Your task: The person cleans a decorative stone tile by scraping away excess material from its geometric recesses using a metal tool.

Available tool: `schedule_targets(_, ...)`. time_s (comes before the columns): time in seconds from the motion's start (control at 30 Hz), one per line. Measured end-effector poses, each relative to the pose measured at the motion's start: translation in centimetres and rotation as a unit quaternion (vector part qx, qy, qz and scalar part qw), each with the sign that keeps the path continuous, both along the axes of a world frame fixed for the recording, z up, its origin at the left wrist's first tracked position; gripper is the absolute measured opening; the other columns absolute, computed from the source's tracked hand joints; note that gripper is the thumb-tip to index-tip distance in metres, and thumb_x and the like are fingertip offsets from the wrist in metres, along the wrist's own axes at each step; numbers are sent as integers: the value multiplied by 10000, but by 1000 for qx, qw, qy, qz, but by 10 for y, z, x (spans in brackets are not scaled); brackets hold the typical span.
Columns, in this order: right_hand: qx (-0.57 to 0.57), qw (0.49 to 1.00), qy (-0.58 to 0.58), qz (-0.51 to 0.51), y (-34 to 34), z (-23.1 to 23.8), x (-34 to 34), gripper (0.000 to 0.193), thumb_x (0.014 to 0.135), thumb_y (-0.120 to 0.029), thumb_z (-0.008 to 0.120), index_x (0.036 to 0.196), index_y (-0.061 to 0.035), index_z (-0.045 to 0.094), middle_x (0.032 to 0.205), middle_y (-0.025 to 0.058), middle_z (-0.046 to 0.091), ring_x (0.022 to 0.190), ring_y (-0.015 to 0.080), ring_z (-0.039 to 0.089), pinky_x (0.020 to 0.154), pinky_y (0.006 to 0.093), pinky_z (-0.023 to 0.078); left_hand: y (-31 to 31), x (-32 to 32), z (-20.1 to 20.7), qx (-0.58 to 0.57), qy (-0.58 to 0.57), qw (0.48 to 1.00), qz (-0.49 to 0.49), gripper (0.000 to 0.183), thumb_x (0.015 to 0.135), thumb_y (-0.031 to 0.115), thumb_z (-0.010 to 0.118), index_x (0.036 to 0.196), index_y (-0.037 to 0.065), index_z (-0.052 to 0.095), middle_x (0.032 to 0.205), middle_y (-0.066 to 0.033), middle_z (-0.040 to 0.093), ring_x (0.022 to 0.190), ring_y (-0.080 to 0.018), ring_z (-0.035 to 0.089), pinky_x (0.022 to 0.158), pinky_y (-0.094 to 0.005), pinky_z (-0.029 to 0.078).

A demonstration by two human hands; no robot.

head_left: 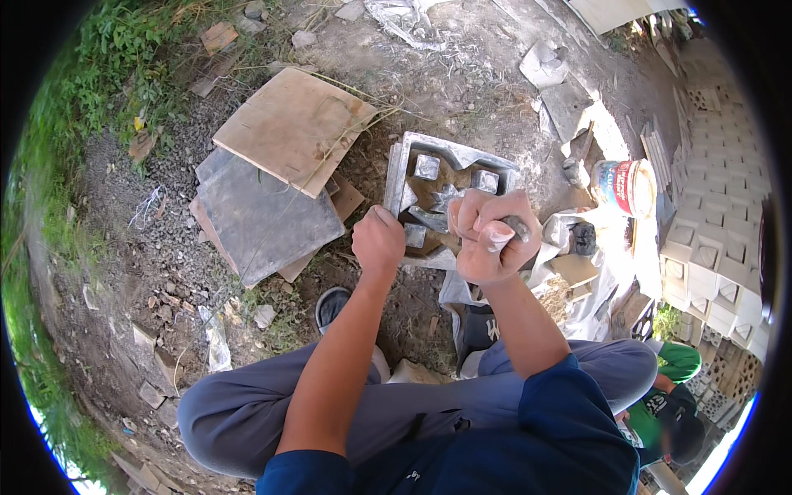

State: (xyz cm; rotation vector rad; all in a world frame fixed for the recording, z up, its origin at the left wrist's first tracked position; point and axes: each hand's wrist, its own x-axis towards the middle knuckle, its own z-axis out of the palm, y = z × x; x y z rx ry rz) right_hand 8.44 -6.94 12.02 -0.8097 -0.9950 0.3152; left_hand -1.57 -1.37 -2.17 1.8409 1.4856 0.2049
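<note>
In front of me on the ground lies a square grey metal block mould with raised square cores and brown sandy material between them. My left hand is closed on the mould's left wall near its front corner. Over the mould's right front part, my right hand forms a fist, with whitish dust on its fingers. It grips a hand tool whose rounded grey handle end sticks out of the fist. The tool's working end is hidden or cannot be told from the metal shapes inside the mould.
Boards are stacked left of the mould. A bucket stands on the right beside white sacking with a sandy heap. Pale blocks are piled at the far right. Another person in green is at lower right.
</note>
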Motion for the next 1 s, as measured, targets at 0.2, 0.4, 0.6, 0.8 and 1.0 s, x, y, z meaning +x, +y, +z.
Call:
schedule_targets(0.2,-71,997,-26,28,6,-10,9,280,1006,-194,556,833,12,475,667,36,447,543,109,382,483,286,324,-1,0,-4,-5,19,1000,11,384,983,242,391,866,6,670,829,-280,674,801,-480,652,734,-543,533)
schedule_targets(0.4,-72,994,36,79,5,1,11,380,999,-348,577,859,-20,447,584,16,373,478,102,307,443,275,269,4,-1,-4,-41,29,999,2,370,966,232,373,860,-6,636,921,-257,672,894,-477,624,785,-551,502)
schedule_targets(0.6,-40,988,11,147,11,1,13,319,1003,-258,583,829,-23,457,575,30,397,455,109,329,413,281,260,4,-1,-8,-18,18,1000,6,383,978,250,381,829,12,642,835,-264,674,826,-477,647,739,-548,523)
schedule_targets(0.8,-82,991,15,105,14,9,10,352,983,-308,620,813,-30,487,559,46,415,440,130,327,407,304,264,6,-2,-4,-18,19,1000,-6,385,986,234,380,839,-2,647,831,-271,671,813,-481,640,727,-555,511)
schedule_targets(1.0,-90,996,3,11,7,5,4,396,992,-378,584,831,-35,471,579,56,427,453,125,347,397,301,273,2,0,-6,-24,11,1000,6,377,983,233,384,849,-3,645,828,-271,670,809,-484,637,724,-555,509)
